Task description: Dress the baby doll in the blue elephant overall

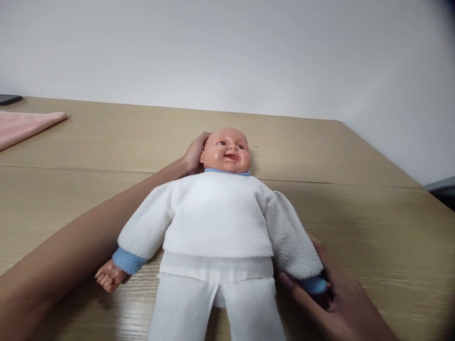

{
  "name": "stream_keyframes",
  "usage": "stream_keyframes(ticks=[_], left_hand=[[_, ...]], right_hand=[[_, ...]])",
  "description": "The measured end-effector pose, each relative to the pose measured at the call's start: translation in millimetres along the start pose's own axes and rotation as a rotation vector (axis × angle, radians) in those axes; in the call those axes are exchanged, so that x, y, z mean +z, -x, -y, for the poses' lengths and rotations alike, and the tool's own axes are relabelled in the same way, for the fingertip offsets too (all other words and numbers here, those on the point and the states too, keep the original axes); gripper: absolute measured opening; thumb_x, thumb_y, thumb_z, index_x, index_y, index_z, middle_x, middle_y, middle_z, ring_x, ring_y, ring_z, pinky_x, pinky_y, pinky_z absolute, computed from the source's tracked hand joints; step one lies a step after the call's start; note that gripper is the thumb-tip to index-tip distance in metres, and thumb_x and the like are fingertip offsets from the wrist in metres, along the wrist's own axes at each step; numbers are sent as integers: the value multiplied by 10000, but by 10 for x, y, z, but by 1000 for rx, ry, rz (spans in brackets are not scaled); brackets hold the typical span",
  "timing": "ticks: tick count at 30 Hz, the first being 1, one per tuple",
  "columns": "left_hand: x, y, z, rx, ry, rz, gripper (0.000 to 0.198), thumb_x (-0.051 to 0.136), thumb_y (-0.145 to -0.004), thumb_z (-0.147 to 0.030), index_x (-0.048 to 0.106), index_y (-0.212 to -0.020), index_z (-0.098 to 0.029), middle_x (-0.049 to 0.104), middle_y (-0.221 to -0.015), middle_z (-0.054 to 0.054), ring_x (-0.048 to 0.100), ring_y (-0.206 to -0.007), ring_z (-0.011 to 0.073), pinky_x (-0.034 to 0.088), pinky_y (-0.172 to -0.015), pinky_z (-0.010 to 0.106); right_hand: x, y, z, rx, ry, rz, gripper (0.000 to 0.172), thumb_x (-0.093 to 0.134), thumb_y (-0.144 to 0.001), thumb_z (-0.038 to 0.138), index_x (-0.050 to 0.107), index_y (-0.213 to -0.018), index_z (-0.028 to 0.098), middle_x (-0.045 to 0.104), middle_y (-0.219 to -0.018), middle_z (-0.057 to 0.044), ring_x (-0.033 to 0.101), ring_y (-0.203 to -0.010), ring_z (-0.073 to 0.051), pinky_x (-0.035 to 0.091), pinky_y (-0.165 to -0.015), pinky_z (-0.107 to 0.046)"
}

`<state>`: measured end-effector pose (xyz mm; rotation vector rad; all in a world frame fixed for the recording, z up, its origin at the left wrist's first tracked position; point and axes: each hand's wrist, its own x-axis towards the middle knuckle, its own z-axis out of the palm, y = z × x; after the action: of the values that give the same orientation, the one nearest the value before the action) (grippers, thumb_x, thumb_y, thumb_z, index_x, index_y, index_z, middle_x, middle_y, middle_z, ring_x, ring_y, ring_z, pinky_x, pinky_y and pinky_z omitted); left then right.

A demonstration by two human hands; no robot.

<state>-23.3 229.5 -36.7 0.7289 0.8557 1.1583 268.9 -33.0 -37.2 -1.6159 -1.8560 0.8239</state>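
A baby doll [218, 215] lies on its back, its head toward the far side. It wears a fuzzy white top with blue cuffs and collar, over white trousers. My left hand [195, 154] cups the side and back of the doll's head; its fingers are mostly hidden behind the head. At the lower right, my right hand [336, 293] curls around the doll's sleeve near the blue cuff, thumb toward the doll's hip and fingers on the outer side. The doll's lower legs are cut off by the bottom edge.
The wooden table [117, 142] has a seam running across it. A folded pink cloth [28, 125] lies at the far left, with part of a dark flat object [9, 99] behind it. A pale wall [227, 52] rises beyond the table.
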Motion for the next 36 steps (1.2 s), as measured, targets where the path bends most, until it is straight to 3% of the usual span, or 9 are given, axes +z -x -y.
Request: stream_keyframes(ticks=[4, 12, 18, 22, 25, 30, 33, 35, 36], left_hand=[[-24, -24, 21, -1, 6, -14, 339, 654, -961, -396, 586, -672, -231, 632, -575, -9, 643, -621, 200, 618, -790, 326], [-95, -90, 78, 63, 0, 61, 332, 722, -906, -460, 588, -701, -234, 680, -627, 10, 763, -836, 280, 633, -949, 408], [-155, -47, -8, 54, -38, 182, 340, 668, -940, -526, 703, -847, -201, 829, -926, 92, 767, -1141, 370, 592, -1089, 480], [-300, 118, -161, 142, -172, 203, 382, 639, -973, -500, 786, -1123, -182, 821, -1239, 108, 682, -1349, 357, 516, -1203, 461], [-464, 369, -252, 183, -270, 17, 369, 640, -954, -431, 789, -1165, -167, 774, -1362, 139, 677, -1333, 311, 517, -1196, 422], [-675, 1026, -335, 313, -386, -179, 268, 726, -898, -362, 749, -1124, -220, 708, -1437, 101, 688, -1192, 258, 576, -1063, 408], [-584, 1614, -389, 551, -724, -256, 202, 679, -953, -393, 726, -1090, -251, 733, -1342, 74, 675, -1222, 278, 550, -1111, 462], [-425, 2129, -374, 621, -820, -265, 151, 699, -986, -399, 737, -1075, -283, 743, -1284, 46, 653, -1282, 283, 465, -1220, 471], [-336, 2417, -334, 649, -905, -259, 130, 679, -1017, -405, 738, -1087, -312, 747, -1266, 34, 664, -1279, 291, 487, -1201, 481]], right_hand=[[10, -21, -1, -4, 1, -3, 572, 728, -997, 565, 622, -1487, 289, 837, -1263, -117, 848, -1051, -330, 743, -831, -398], [-6, -21, 51, -10, 55, -16, 545, 726, -994, 557, 626, -1465, 302, 834, -1258, -89, 843, -1059, -306, 731, -824, -364], [-19, -32, 58, 6, 69, -24, 527, 723, -991, 585, 607, -1423, 306, 793, -1273, -94, 813, -1057, -291, 703, -841, -363], [-73, -68, 88, 8, 155, -39, 543, 731, -959, 638, 646, -1353, 273, 794, -1105, -88, 778, -901, -285, 653, -759, -376], [-129, -96, 137, -16, 205, -1, 518, 711, -957, 625, 676, -1302, 241, 783, -1064, -92, 753, -885, -293, 624, -771, -405], [-199, -127, 143, -62, 244, 4, 598, 695, -967, 643, 668, -1367, 200, 753, -1276, -143, 724, -1165, -356, 592, -1038, -513], [-256, -61, 125, -73, 245, -10, 765, 676, -981, 691, 567, -1549, 191, 684, -1478, -179, 648, -1371, -387, 538, -1171, -575], [-297, 96, 158, -70, 258, -90, 854, 649, -997, 708, 465, -1652, 191, 596, -1608, -201, 556, -1503, -409, 467, -1254, -627], [-310, 221, 194, -75, 272, -163, 854, 639, -1009, 696, 440, -1674, 198, 554, -1652, -202, 510, -1551, -414, 427, -1287, -642]])
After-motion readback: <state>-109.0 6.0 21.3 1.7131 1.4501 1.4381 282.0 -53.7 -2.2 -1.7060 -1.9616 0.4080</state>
